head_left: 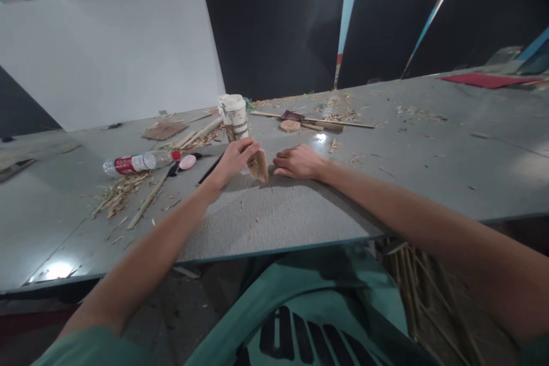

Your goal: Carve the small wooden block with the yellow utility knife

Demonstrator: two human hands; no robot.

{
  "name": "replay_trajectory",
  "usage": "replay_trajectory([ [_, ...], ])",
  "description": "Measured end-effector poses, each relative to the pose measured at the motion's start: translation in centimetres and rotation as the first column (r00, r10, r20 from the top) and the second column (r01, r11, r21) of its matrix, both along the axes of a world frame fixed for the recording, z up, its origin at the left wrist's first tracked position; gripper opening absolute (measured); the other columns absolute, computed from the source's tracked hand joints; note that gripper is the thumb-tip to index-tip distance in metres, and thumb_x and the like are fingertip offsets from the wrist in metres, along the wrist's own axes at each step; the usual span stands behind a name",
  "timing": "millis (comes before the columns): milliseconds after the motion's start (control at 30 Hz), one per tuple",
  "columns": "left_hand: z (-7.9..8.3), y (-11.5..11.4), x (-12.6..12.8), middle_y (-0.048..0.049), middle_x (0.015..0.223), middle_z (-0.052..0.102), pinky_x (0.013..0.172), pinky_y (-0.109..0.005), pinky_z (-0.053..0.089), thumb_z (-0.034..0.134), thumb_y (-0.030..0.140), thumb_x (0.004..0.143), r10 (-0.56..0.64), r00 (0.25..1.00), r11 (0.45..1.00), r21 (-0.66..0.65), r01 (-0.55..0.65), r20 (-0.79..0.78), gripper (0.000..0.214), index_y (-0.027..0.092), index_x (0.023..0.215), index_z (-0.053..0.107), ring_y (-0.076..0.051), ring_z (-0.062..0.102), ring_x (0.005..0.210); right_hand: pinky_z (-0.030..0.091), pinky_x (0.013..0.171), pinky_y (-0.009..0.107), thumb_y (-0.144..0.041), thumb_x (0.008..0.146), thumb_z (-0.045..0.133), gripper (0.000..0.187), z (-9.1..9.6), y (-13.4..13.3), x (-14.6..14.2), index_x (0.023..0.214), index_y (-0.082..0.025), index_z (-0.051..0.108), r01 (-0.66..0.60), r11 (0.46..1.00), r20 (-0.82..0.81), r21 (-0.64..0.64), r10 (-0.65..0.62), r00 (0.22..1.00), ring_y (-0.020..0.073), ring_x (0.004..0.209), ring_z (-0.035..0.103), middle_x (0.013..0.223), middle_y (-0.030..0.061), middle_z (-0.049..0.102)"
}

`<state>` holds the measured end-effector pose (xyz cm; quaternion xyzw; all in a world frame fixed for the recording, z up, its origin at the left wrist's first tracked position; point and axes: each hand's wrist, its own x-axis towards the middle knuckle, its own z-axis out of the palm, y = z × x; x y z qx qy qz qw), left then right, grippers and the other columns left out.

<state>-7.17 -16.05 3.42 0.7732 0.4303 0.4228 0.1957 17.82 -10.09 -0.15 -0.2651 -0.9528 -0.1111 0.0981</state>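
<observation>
My left hand is closed round a small tan piece of wood or bamboo, holding it upright with its lower tip on the grey table. My right hand rests knuckles-up on the table just right of the piece, its fingers curled under. I cannot tell whether anything is in that hand. A paper cup with a lid stands just behind my left hand.
A plastic bottle with a red label lies on its side at the left, by a pink object and bamboo strips and shavings. Sticks and a round wooden disc lie farther back. A red mat lies far right.
</observation>
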Motion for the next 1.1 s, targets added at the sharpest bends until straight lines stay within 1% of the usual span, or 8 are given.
replay_trajectory([
  [133,0.0,-0.1,0.0,0.0008,0.072,0.042,0.067,-0.03,0.042,0.053,0.046,0.105,-0.003,1.0,1.0,-0.015,0.003,0.002,0.04,0.023,0.073,0.044,-0.017,0.045,0.071,0.063,0.088,0.042,-0.05,0.107,0.068,0.037,0.6,0.1,0.4,0.125,-0.018,0.07,0.057,0.998,-0.091,0.034,-0.054,0.994,0.0206,0.099,0.071,0.117,0.007,0.073],
  [267,-0.1,-0.1,0.0,0.0009,0.071,0.044,0.067,-0.03,0.043,0.053,0.046,0.105,-0.011,1.0,1.0,-0.02,0.011,0.001,0.04,0.024,0.073,0.044,-0.017,0.045,0.07,0.062,0.086,0.041,-0.05,0.107,0.068,0.036,0.4,0.3,0.5,0.124,-0.018,0.07,0.087,0.995,-0.126,0.04,-0.082,0.989,0.0198,0.096,0.07,0.115,0.0063,0.072],
  [400,-0.1,-0.2,0.0,0.0011,0.07,0.043,0.066,-0.03,0.043,0.053,0.046,0.105,-0.01,1.0,1.0,-0.009,0.01,-0.004,0.041,0.024,0.073,0.042,-0.016,0.045,0.069,0.062,0.084,0.039,-0.049,0.107,0.068,0.035,0.0,0.4,0.3,0.122,-0.017,0.07,0.057,0.998,-0.089,0.011,-0.056,0.994,0.0186,0.093,0.07,0.112,0.0056,0.073],
  [600,-0.1,-0.2,-0.2,-0.0001,0.072,0.044,0.065,-0.031,0.042,0.053,0.047,0.107,-0.018,1.0,1.0,-0.007,0.018,-0.015,0.042,0.024,0.074,0.042,-0.017,0.046,0.069,0.063,0.088,0.042,-0.05,0.107,0.069,0.036,0.4,0.4,0.4,0.124,-0.018,0.07,0.016,1.0,-0.069,0.0,-0.016,0.998,0.0208,0.1,0.071,0.117,0.007,0.073],
  [800,-0.3,-0.1,-0.3,-0.0014,0.073,0.044,0.064,-0.032,0.042,0.052,0.05,0.107,-0.022,1.0,1.0,-0.012,0.021,-0.021,0.043,0.024,0.075,0.042,-0.018,0.046,0.069,0.063,0.089,0.042,-0.051,0.106,0.07,0.038,-0.4,1.6,0.7,0.126,-0.018,0.07,-0.02,0.999,-0.045,-0.032,0.018,0.999,0.0212,0.102,0.072,0.12,0.0078,0.073],
  [933,-0.3,0.0,-0.3,-0.0009,0.073,0.043,0.065,-0.033,0.042,0.051,0.052,0.108,-0.026,0.999,1.0,-0.01,0.026,-0.025,0.044,0.024,0.075,0.04,-0.018,0.045,0.069,0.063,0.09,0.043,-0.049,0.106,0.071,0.037,-0.7,2.3,0.8,0.126,-0.018,0.071,-0.062,0.998,-0.083,-0.02,0.06,0.995,0.0213,0.102,0.072,0.121,0.0078,0.073],
  [1000,-0.3,0.1,-0.3,-0.0005,0.072,0.042,0.065,-0.033,0.042,0.051,0.051,0.107,-0.02,0.999,1.0,-0.005,0.02,-0.028,0.044,0.024,0.074,0.039,-0.018,0.045,0.069,0.062,0.091,0.043,-0.047,0.106,0.071,0.033,-0.1,2.1,0.8,0.122,-0.018,0.071,-0.078,0.997,-0.129,0.017,0.08,0.988,0.0209,0.102,0.072,0.117,0.0066,0.073],
  [1100,-0.1,-0.1,-0.2,-0.0004,0.071,0.044,0.067,-0.032,0.044,0.053,0.049,0.107,-0.011,0.999,1.0,-0.002,0.011,-0.036,0.044,0.024,0.073,0.04,-0.018,0.047,0.069,0.058,0.096,0.046,-0.041,0.112,0.059,0.028,2.1,1.0,1.2,0.105,-0.017,0.072,-0.075,0.991,-0.245,0.112,0.101,0.964,0.0224,0.101,0.07,0.102,0.0058,0.073],
])
